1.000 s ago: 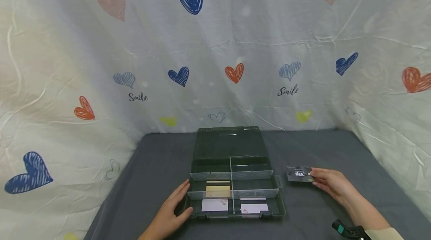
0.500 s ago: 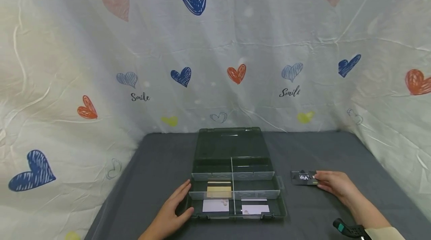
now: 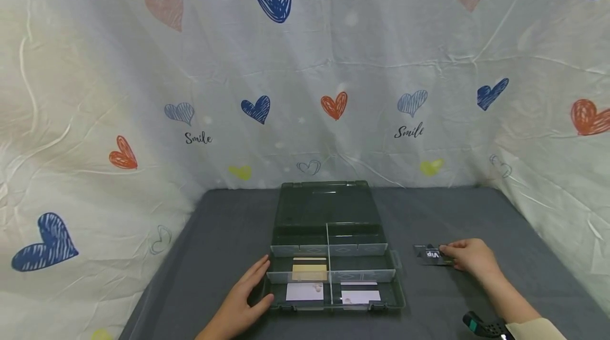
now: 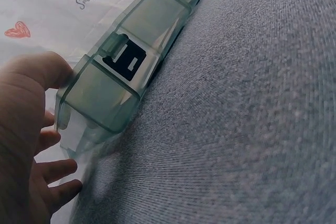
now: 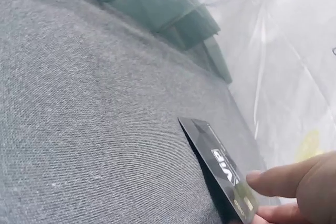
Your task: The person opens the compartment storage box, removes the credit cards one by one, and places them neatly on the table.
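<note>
A black card marked "Vip" (image 3: 430, 255) is in the grasp of the right hand (image 3: 474, 258), pinched at its right-hand end between thumb and fingers. From where I stand, most of the card sticks out past the fingertips toward the box, its lettering facing up. It is tilted just over the grey cloth (image 3: 229, 234); whether its low edge touches, I can't tell. A dark wristband (image 3: 486, 325) sits further down that arm.

To the card's left, a little apart from it, lies the green see-through box (image 3: 355, 261), its lid (image 3: 324, 202) laid back. The left hand (image 3: 240, 300) is well away from the card, on the box's far side: relaxed, grasping nothing, fingers along the left wall and thumb at the near corner.

Inside, a tan card (image 3: 310, 267) occupies the middle-left compartment, and white cards (image 3: 305, 292) the two front ones. Behind everything hangs a pale curtain (image 3: 295, 54) printed with hearts.
</note>
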A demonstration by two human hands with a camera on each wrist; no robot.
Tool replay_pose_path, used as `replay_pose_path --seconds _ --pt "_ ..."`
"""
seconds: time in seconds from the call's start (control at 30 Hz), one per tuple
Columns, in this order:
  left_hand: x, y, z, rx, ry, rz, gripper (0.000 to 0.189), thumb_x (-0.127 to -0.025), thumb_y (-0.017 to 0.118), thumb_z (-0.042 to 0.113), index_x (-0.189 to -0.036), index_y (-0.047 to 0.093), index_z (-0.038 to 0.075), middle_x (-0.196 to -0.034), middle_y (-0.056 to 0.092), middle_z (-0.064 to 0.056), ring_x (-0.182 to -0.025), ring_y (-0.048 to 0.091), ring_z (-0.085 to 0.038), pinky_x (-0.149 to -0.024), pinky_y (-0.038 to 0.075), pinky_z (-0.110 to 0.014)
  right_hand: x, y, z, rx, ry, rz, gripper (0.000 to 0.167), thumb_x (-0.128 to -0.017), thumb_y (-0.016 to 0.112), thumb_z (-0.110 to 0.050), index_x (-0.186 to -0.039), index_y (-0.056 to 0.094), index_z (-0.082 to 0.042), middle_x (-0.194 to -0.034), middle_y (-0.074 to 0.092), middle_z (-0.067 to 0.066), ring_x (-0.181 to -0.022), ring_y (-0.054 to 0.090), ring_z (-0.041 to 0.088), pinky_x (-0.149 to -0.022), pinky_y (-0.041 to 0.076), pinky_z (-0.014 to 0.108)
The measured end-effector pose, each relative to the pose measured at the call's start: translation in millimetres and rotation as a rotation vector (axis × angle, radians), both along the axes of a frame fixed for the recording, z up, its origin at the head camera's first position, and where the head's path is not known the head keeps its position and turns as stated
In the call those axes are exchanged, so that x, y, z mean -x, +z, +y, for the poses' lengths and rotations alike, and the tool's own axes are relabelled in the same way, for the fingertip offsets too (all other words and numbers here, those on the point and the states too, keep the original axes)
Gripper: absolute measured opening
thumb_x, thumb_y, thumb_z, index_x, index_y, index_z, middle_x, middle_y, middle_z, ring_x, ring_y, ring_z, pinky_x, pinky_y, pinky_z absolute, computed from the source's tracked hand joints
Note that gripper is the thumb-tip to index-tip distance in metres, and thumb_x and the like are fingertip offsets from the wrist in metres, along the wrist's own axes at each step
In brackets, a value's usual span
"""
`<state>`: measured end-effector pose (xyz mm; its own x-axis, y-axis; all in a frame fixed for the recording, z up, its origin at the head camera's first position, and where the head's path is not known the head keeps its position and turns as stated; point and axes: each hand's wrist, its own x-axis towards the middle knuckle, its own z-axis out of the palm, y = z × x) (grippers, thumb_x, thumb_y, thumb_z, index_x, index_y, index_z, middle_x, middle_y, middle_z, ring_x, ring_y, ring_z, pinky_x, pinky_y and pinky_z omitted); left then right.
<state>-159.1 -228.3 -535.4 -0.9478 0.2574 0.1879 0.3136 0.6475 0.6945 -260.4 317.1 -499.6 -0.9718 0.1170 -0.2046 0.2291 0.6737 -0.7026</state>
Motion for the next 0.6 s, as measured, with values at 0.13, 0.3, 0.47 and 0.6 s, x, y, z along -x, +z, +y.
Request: replay_pose_path --seconds 0.13,0.3,0.47,0.6 --pt "-0.7 1.0 0.3 0.006 0.002 -0.003 0.071 -0.095 0.076 0.026 -0.154 0.045 0.003 -0.163 0.037 -0.006 -0.147 0.037 -0.028 -0.110 0.041 -0.055 -3.1 -0.7 -1.5 -0.159 0.037 0.030 0.042 -0.093 0.073 -0.034 -0.098 0.076 0.007 -0.073 0.070 0.006 -0.063 0.063 0.018 -0.057 0.050 0.036" --pt "-1.7 1.9 0.6 0.016 -0.002 0.023 0.070 -0.095 0.076 0.026 -0.153 0.046 0.002 -0.162 0.039 -0.008 -0.145 0.039 -0.031 -0.107 0.043 -0.055 -6.2 -4.5 -3.3 -0.237 0.036 0.064 0.034 -0.091 0.075 -0.033 -0.084 0.076 0.000 -0.071 0.067 0.003 -0.062 0.058 0.019 -0.054 0.044 0.035" --pt "-1.2 1.7 1.3 0.010 0.000 0.024 0.071 -0.094 0.077 0.023 -0.153 0.046 0.001 -0.162 0.039 -0.007 -0.145 0.039 -0.030 -0.109 0.042 -0.054 -5.6 -7.4 -5.6 -0.279 0.014 0.077 0.032 -0.088 0.078 -0.031 -0.080 0.073 0.000 -0.074 0.068 0.008 -0.064 0.059 0.021 -0.054 0.045 0.036" --pt "-1.1 2.1 1.8 0.006 0.009 0.012 0.071 -0.093 0.078 0.023 -0.153 0.046 0.002 -0.162 0.039 -0.006 -0.146 0.038 -0.028 -0.110 0.041 -0.052 -6.4 -9.4 -7.3 -0.287 0.010 0.076 0.033 -0.088 0.079 -0.030 -0.078 0.070 0.000 -0.073 0.066 0.010 -0.063 0.059 0.023 -0.054 0.045 0.037"
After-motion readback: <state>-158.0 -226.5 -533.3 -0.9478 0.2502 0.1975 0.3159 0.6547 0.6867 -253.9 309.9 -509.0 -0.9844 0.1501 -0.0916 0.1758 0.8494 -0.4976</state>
